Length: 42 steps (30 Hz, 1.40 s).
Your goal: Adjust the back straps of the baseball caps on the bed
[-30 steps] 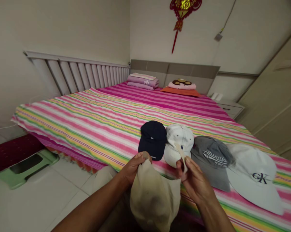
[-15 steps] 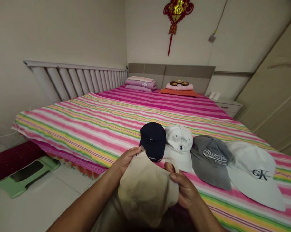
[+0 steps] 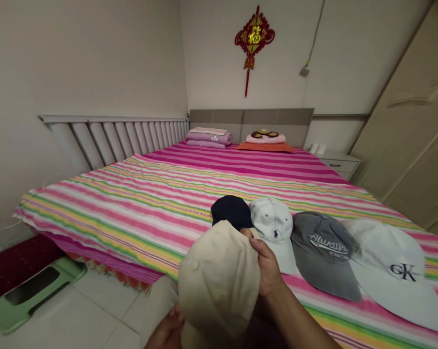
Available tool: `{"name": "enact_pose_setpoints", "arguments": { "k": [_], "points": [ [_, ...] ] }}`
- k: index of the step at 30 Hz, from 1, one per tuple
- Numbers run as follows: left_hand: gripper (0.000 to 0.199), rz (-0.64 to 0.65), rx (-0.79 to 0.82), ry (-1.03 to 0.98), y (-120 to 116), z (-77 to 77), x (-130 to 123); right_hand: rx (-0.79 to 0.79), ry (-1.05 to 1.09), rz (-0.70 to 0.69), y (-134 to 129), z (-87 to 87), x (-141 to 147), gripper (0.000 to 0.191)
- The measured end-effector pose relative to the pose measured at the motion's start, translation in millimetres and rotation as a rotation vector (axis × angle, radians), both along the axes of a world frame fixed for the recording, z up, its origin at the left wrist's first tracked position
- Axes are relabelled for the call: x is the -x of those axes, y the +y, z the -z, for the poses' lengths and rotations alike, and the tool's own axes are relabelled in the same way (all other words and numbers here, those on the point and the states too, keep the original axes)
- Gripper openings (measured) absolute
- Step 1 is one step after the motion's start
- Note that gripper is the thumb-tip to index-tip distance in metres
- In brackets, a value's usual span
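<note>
A beige baseball cap (image 3: pixel 219 278) is held up in front of me, its rounded crown facing up. My right hand (image 3: pixel 267 266) grips its right edge, with the thumb outside. At the cap's lower left edge, my left hand (image 3: pixel 168 327) is closed on it, partly cut off by the frame's bottom. Behind it on the bed lies a navy cap (image 3: pixel 230 211), partly hidden. Rightward in a row follow a white cap (image 3: pixel 273 220) with a small blue emblem, a grey cap (image 3: pixel 322 252) with white lettering, and a white cap (image 3: pixel 393 271) marked with dark letters.
The bed (image 3: pixel 131 194) has a striped cover. Folded purple bedding (image 3: pixel 209 139) and a pink folded item (image 3: pixel 265 139) lie near the headboard (image 3: pixel 277 121). A green stool (image 3: pixel 33 295) stands on the floor at left; a nightstand (image 3: pixel 338 162) is at far right.
The beige cap has been turned so its crown faces up. My left hand has moved down from its upper left to its lower left edge. The view has tilted slightly upward.
</note>
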<state>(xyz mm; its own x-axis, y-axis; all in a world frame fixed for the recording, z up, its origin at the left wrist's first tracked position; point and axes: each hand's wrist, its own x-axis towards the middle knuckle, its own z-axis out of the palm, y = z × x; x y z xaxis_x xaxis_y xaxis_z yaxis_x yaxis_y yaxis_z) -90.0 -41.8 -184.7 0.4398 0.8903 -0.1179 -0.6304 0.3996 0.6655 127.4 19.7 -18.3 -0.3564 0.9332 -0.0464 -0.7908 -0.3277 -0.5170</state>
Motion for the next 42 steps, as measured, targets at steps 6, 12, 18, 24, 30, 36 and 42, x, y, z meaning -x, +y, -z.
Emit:
{"name": "enact_pose_setpoints", "arguments": {
  "k": [6, 12, 18, 24, 30, 36, 42],
  "points": [
    [0.037, -0.119, -0.03, -0.206, 19, -6.7, 51, 0.05, -0.039, -0.025, 10, 31.8, 4, 0.042],
    [0.056, -0.33, -0.024, -0.36, 94, -58.9, 92, 0.479, -0.364, 0.062, 3, 82.5, -6, 0.026],
    [0.041, -0.683, 0.144, -0.094, 151, -102.9, 75, 0.492, -0.327, 0.089, 2, 85.4, -7, 0.012],
    [0.025, -0.712, 0.266, 0.135, 160, -75.3, 80, 0.554, -0.267, 0.142, 6, 85.0, -4, 0.011],
    [0.012, -0.78, 0.24, 0.381, 157, -67.3, 82, 0.604, -0.232, 0.273, 16, 82.9, 10, 0.014],
    [0.018, -0.775, 0.175, 0.697, 142, -88.3, 97, 0.637, -0.156, 0.34, 23, 82.7, 17, 0.02],
    [0.035, -0.754, -0.163, 1.088, 101, -93.8, 58, 0.599, -0.061, 0.273, 12, 83.7, 11, 0.018]
  ]
}}
